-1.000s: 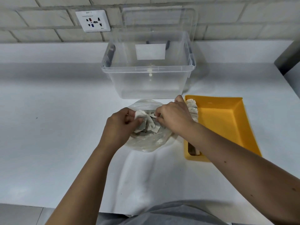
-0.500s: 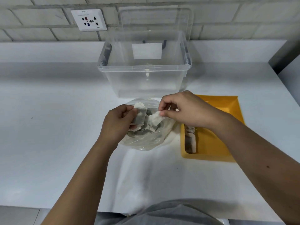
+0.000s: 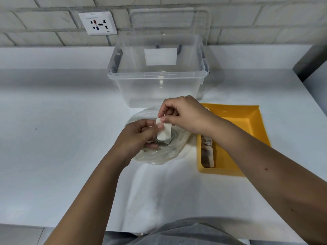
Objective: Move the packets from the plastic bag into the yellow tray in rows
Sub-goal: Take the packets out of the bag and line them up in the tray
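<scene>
Just left of the yellow tray (image 3: 247, 121), the right hand (image 3: 184, 115) pinches the top corner of a white packet (image 3: 164, 134) between thumb and forefinger, above the open plastic bag (image 3: 159, 152). The left hand (image 3: 139, 135), fingers curled, holds the same packet under its thumb (no print shows on it). A row of packets (image 3: 208, 152) lies along the tray's left wall. Behind the tray stands a clear tub (image 3: 157, 89) with a blank white label (image 3: 160, 56). The wall socket (image 3: 98, 23) bears small writing, too fine to read.

Both forearms angle in and meet mid-frame. The right hand (image 3: 184, 115) sits a bit higher, thumb and forefinger pinching a white packet (image 3: 164, 133). The left hand (image 3: 136, 133) is curled up, thumb on it too.
</scene>
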Motion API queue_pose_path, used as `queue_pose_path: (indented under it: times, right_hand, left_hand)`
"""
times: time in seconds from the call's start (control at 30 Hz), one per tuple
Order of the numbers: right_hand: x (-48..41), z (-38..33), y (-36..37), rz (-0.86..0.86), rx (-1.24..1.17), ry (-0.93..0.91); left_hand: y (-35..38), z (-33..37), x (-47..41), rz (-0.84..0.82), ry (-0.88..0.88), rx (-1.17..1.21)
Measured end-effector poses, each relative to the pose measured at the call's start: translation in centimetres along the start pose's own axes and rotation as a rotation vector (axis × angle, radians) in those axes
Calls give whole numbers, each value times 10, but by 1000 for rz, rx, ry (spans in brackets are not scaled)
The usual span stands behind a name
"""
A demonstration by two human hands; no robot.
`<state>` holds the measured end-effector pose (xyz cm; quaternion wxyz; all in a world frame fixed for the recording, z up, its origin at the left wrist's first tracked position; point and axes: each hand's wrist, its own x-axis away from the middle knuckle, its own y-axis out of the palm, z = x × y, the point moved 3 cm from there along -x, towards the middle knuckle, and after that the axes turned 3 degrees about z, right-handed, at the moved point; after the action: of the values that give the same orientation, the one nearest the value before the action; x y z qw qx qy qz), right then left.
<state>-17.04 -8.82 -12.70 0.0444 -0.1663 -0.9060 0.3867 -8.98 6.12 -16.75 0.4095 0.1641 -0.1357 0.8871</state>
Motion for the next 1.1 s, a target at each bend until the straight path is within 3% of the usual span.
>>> queue_pose_path:
  times: [0.13, 0.23, 0.4, 0.53, 0.67, 0.97, 1.1]
  right_hand:
    - [-4, 6, 7, 64, -66, 33]
    - [-3, 13, 13, 9, -14, 69]
    - [-3, 22, 38, -133, 334, 67]
    - [-8, 22, 54, -95, 551, 119]
    - [-13, 19, 63, -22, 623, 135]
    - [5, 14, 13, 1, 267, 233]
    - [17, 11, -4, -67, -102, 299]
  left_hand:
    - [-13, -3, -6, 213, 80, -96]
    - [-25, -3, -9, 383, 143, -234]
    - [-24, -4, -8, 394, 150, -316]
    - [-22, -5, -9, 394, 178, -340]
    - [-22, -3, -8, 405, 188, -336]
    - [-24, -2, -6, 402, 188, -308]
    - [-18, -2, -7, 360, 131, -188]
